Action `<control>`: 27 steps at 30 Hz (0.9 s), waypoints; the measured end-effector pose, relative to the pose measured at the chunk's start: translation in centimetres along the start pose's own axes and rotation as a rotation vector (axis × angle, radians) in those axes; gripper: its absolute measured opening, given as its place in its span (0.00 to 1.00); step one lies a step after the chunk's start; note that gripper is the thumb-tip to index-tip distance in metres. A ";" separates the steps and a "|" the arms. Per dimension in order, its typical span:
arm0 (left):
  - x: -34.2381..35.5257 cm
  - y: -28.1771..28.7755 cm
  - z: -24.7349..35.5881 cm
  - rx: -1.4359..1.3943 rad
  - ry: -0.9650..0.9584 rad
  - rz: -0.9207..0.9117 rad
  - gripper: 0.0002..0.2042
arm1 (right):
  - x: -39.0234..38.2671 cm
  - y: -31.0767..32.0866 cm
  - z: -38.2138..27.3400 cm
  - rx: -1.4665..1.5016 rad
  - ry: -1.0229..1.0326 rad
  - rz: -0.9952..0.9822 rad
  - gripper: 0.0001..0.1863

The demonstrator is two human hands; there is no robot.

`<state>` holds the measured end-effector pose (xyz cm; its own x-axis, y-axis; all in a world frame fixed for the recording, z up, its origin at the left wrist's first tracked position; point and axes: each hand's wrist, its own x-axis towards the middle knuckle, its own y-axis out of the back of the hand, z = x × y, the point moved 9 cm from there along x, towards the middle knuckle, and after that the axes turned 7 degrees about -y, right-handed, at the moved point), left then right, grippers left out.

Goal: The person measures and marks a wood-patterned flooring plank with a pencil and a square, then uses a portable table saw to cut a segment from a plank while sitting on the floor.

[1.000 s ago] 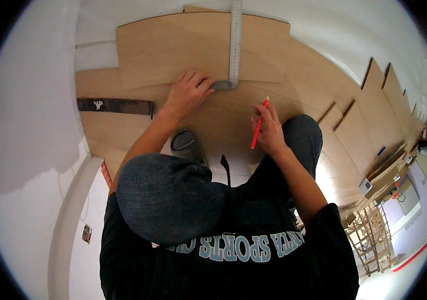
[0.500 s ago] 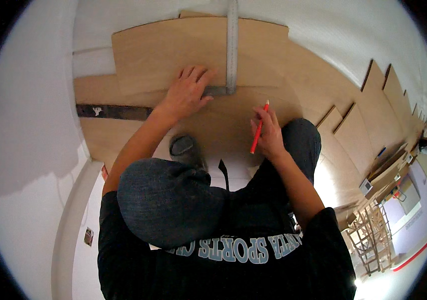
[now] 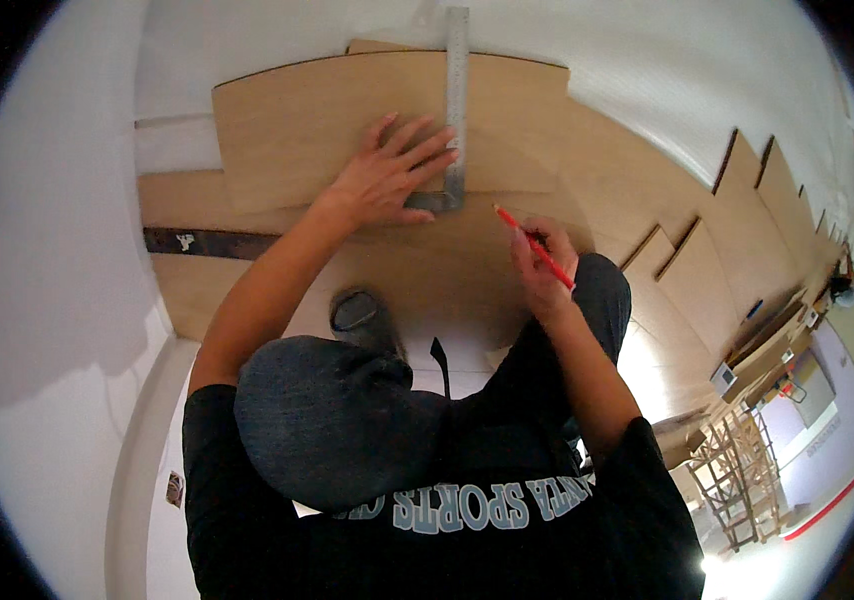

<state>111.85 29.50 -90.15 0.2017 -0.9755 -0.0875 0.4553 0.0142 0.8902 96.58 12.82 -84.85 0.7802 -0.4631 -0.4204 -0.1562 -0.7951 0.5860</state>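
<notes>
A pale wooden board [image 3: 287, 110] lies over other flooring boards ahead of me, with a metal square [image 3: 457, 100] across it, its long arm pointing away from me. My left hand [image 3: 392, 170] is spread flat on the board, fingertips at the long arm and thumb by the short arm. In my right hand [image 3: 547, 270] is a red pencil [image 3: 510, 222], its sharpened tip angled up-left, a little below and right of the square's corner. A dark strip [image 3: 222, 243] lies left of my left forearm.
My knees flank my grey shoe [image 3: 357, 315]. A white wall [image 3: 57, 250] runs along the left. Staggered plank edges [image 3: 692, 240] continue right over white underlayment [image 3: 647, 70]. Farther right are stacked board pieces [image 3: 777, 330] and a wooden frame structure [image 3: 737, 470].
My left hand has moved up onto the board, its fingers spreading out. My right hand has turned the pencil from near upright to slanting up-left. The whole view has shifted slightly.
</notes>
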 end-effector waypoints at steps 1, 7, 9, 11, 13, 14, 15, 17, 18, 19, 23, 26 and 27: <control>0.1 0.3 -0.1 0.009 0.010 0.014 0.46 | 1.1 0.1 -1.2 -0.018 0.004 0.018 0.09; 0.9 0.9 0.1 0.015 0.022 0.050 0.45 | 7.8 0.1 -7.4 0.117 0.156 0.132 0.11; 0.8 0.8 0.1 0.009 0.020 0.079 0.47 | 9.4 -0.2 -8.5 0.260 0.191 0.146 0.12; 0.8 0.3 0.0 0.005 0.034 0.063 0.48 | 10.9 -0.6 -9.1 0.250 0.099 0.135 0.13; 0.9 0.0 0.1 0.009 0.041 0.052 0.48 | 12.0 -1.0 -8.8 0.238 0.050 0.138 0.14; 1.1 0.0 0.1 0.016 0.040 0.050 0.48 | 12.6 -1.2 -8.6 0.232 0.047 0.147 0.14; 1.2 0.0 0.1 0.023 0.040 0.047 0.49 | 13.0 -1.3 -8.4 0.226 0.045 0.156 0.15; 1.2 0.0 0.1 0.019 0.041 0.061 0.48 | 13.3 -1.6 -8.5 0.217 0.055 0.156 0.15; 1.2 0.1 0.1 0.018 0.042 0.068 0.48 | 13.4 -1.7 -8.5 0.212 0.060 0.156 0.16; 1.2 0.0 0.0 0.025 0.041 0.078 0.48 | 13.6 -1.8 -8.5 0.209 0.069 0.151 0.16; 1.2 0.0 0.0 0.020 0.044 0.069 0.48 | 13.8 -2.2 -8.7 0.192 0.082 0.148 0.17; 1.2 0.2 -0.1 0.020 0.041 0.066 0.48 | 13.8 -2.2 -9.4 0.161 0.079 0.149 0.17; 1.2 0.3 0.0 0.025 0.039 0.072 0.48 | 13.8 -2.2 -9.6 0.147 0.079 0.148 0.17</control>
<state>112.25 28.34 -90.01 0.2666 -0.9630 -0.0398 0.4165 0.0778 0.9058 113.48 11.96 -85.34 0.7860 -0.5519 -0.2785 -0.3550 -0.7718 0.5276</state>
